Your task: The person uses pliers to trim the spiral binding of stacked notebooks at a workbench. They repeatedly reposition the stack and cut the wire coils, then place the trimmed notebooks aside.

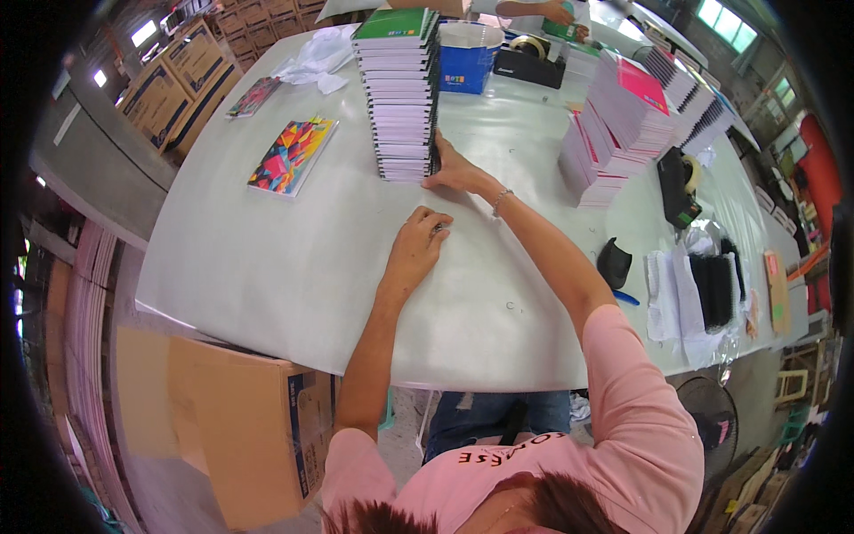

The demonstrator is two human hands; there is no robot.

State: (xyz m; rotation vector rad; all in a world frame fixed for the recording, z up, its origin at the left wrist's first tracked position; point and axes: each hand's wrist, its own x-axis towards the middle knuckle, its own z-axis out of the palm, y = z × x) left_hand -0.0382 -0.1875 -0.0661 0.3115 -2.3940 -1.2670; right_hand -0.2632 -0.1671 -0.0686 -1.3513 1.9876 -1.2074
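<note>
A tall stack of spiral notebooks (pixel 405 98) stands on the table, a green cover on top and black coils along its right side. Against the stack's lower right corner rests my right hand (pixel 458 171), thumb and fingers spread apart, some fingertips hidden behind the coils. Closer to me, my left hand (pixel 416 245) is curled over the tabletop, just in front of the stack. A small dark bit shows at its fingers, too small to name. Left of the stack lies a notebook with a colourful geometric cover (pixel 294 157).
Behind the stack are a blue bucket (pixel 468 58) and a black tape dispenser (pixel 529 64). Pink-covered notebooks (pixel 623 116) pile up at right, near another tape dispenser (pixel 678 187). Crumpled white plastic (pixel 320 58) lies at back left. An open carton (pixel 240 418) stands below the table's left edge.
</note>
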